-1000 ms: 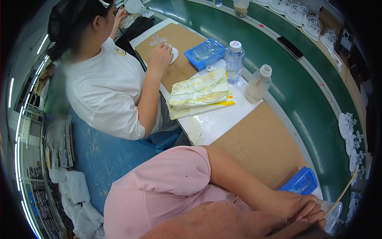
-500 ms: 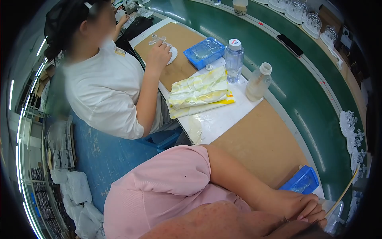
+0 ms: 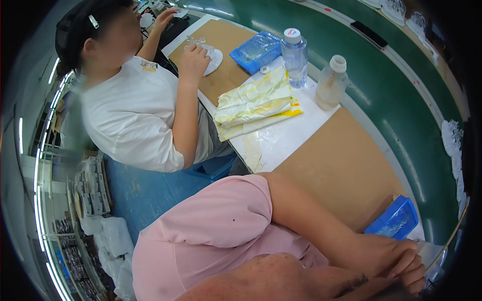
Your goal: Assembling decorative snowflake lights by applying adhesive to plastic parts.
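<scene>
My left hand [image 3: 389,256] is at the lower right, at the end of my bare arm and pink sleeve. Its fingers are curled closed, and what they grip is hidden. A thin wooden stick [image 3: 449,238] slants up and right from beside the fingertips; I cannot tell whether this hand holds it. Some clear plastic [image 3: 438,255] shows just past the fingers. Close to the wrist stands a blue plastic tray [image 3: 396,220] with clear film in it. My right hand does not show.
A brown board [image 3: 341,170] covers the near worktop. Beyond are crumpled yellow-white paper [image 3: 256,103], a cloudy bottle [image 3: 331,85], a clear bottle [image 3: 295,57] and another blue tray [image 3: 256,50]. A green conveyor [image 3: 381,108] curves past, with a phone [image 3: 369,33] along it. A co-worker [image 3: 135,115] sits left, handling clear pieces.
The whole view has shifted slightly. The co-worker's near hand has lifted a little off the white disc, and their far hand now reaches to a clear piece. My left hand keeps its closed pose.
</scene>
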`<move>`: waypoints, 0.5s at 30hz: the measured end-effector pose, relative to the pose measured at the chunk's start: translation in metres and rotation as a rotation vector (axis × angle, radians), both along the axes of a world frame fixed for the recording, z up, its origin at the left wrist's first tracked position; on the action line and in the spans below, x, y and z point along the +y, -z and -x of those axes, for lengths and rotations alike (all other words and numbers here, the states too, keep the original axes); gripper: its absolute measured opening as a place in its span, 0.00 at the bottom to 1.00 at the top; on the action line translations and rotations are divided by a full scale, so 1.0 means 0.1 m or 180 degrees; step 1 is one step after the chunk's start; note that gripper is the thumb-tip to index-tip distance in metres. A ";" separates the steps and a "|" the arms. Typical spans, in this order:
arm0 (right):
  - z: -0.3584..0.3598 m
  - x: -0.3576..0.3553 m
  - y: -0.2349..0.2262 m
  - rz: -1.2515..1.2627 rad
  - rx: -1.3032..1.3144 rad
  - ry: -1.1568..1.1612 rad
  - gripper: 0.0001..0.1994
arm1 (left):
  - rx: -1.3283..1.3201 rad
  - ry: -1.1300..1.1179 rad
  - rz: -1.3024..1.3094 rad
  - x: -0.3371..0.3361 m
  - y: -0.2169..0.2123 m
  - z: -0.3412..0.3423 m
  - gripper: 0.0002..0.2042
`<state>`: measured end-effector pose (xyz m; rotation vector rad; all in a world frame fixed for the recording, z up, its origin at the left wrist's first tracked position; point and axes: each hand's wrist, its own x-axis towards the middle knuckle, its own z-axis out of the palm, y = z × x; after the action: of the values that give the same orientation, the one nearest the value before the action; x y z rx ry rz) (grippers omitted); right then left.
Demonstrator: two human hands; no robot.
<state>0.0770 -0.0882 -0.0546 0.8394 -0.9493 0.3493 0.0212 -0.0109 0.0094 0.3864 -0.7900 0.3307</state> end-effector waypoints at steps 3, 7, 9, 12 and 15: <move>-0.19 -0.24 0.15 0.0018 -0.0049 0.0022 0.13 | -0.0100 -0.0324 -0.0608 0.01 0.06 0.01 0.13; -0.17 -0.33 -0.02 0.0044 -0.0316 0.0138 0.14 | 0.0041 -0.0498 -0.1109 0.11 0.06 0.06 0.22; 0.23 0.28 -0.49 -0.1048 -0.0466 -0.1877 0.14 | 0.0238 -0.0993 -0.1884 0.19 0.10 0.16 0.25; 0.43 0.71 -0.79 -0.2646 -0.0644 -0.3141 0.13 | 0.0786 -0.0856 -0.2361 0.20 0.08 0.24 0.26; 0.53 0.73 -0.76 -0.2739 -0.0713 -0.3021 0.10 | 0.0717 -0.1062 -0.2260 0.14 0.08 0.23 0.25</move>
<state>0.0236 -0.0151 0.0215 2.0805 -0.8430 0.8859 -0.0017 0.0031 0.0012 1.2102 -0.5998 0.3018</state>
